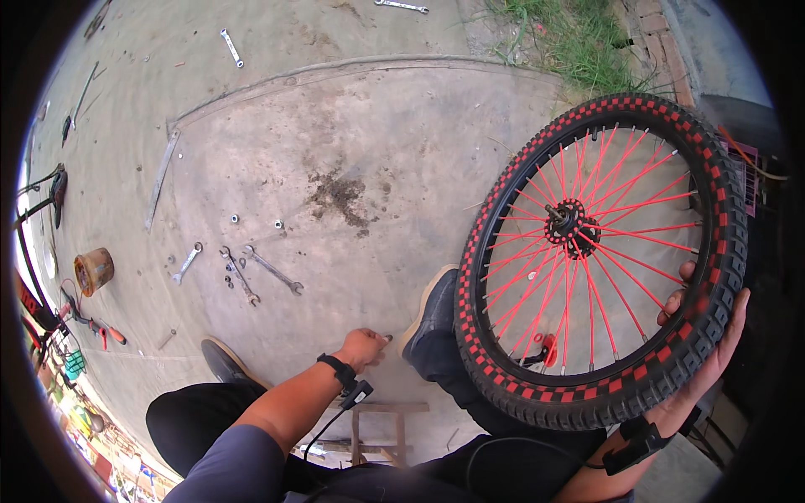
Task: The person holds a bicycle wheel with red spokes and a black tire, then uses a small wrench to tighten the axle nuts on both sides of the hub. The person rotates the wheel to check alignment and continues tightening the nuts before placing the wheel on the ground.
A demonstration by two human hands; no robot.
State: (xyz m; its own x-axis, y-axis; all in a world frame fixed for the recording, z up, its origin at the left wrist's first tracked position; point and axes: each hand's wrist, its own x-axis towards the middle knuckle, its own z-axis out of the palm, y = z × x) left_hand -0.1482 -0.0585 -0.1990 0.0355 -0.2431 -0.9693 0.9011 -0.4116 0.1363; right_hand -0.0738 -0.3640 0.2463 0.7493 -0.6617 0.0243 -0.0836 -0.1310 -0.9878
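Observation:
A bicycle wheel with a knobby black tyre, red checks on its sidewall and red spokes stands tilted at my right, over my right leg. My right hand grips its rim and tyre at the lower right, fingertips showing inside between the spokes. The wheel's black hub has an axle end sticking out. My left hand is over the floor between my shoes, its fingers pinched on a small dark piece too small to name. Several spanners lie ahead, among them a combination spanner and an open-ended spanner.
Two nuts lie near the spanners. A flat metal strip is farther left, with a rusty tin and a screwdriver beyond. A wooden stool is under me. Grass grows at the far right.

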